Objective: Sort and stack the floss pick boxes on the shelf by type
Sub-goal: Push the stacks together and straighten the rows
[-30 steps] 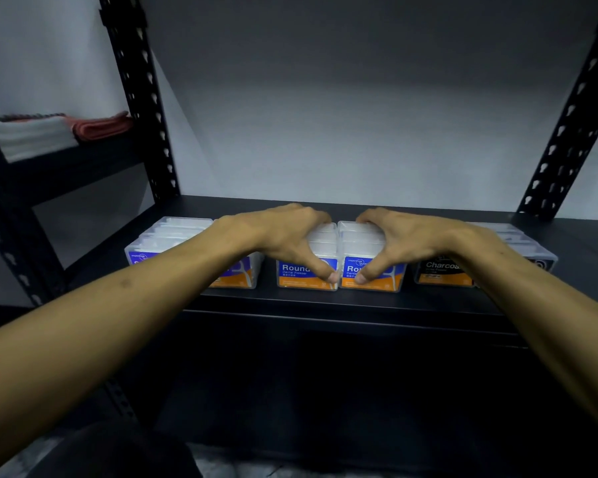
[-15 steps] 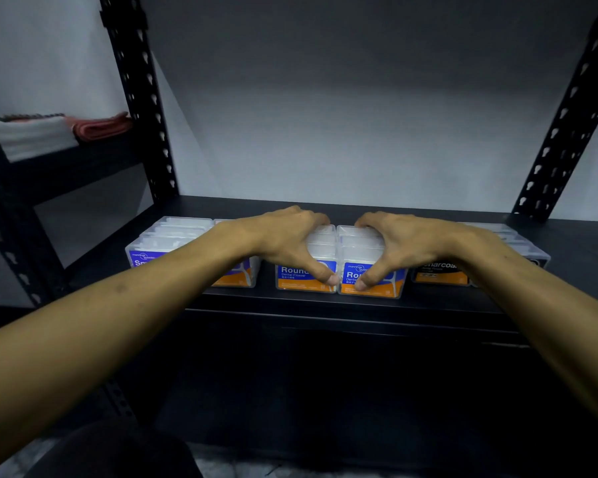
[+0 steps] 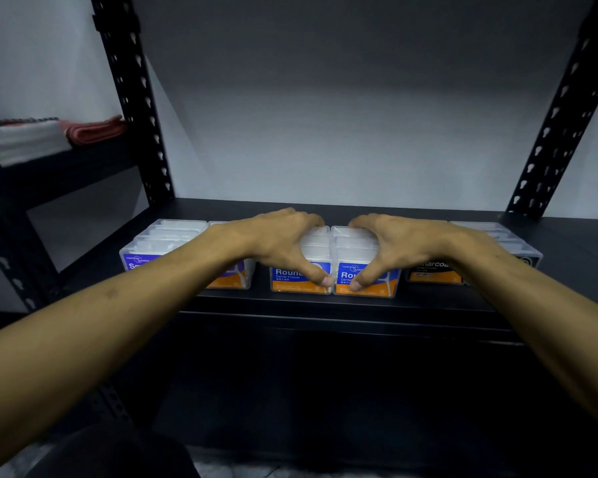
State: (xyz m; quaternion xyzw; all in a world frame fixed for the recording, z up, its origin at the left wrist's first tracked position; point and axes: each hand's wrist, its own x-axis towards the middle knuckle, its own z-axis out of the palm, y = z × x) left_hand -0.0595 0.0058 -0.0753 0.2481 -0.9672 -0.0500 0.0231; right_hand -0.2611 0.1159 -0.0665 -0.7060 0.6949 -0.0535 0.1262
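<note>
Head view, the only one I have. My left hand [image 3: 283, 248] is draped over the left row of clear plastic "Round" floss pick boxes with blue-and-orange labels [image 3: 296, 279], thumb down the front label, fingers curled over the back lids: grasping that row. My right hand [image 3: 399, 250] mirrors it on the right "Round" row [image 3: 377, 281], same wrap. Thumb tips nearly meet at the seam. The two rows touch side by side, near the front edge of the black metal shelf [image 3: 567, 243].

Step, as I read it: squaring the two Round rows into one block. To do it well: squeeze front to back evenly with both hands, keep the front labels flush, don't lift. Clear lids look slick, so press down lightly while sliding.

Around them:
- Left: clear boxes with blue labels starting "S" [image 3: 145, 260], a separate group, with a gap to the Round block. My left forearm hides part of it.
- Right: clear boxes with a black "Charcoal" label [image 3: 432, 272], just beside the right Round row, partly under my right wrist.
- Perforated black uprights at both back corners, well clear.
- Side shelf at left holds a folded white cloth [image 3: 28, 141] and a folded red cloth [image 3: 95, 131]. Irrelevant.

Obstruction risk: right wrist could nudge the Charcoal boxes if I shift right. The front edge is close, so don't pull toward me.
</note>
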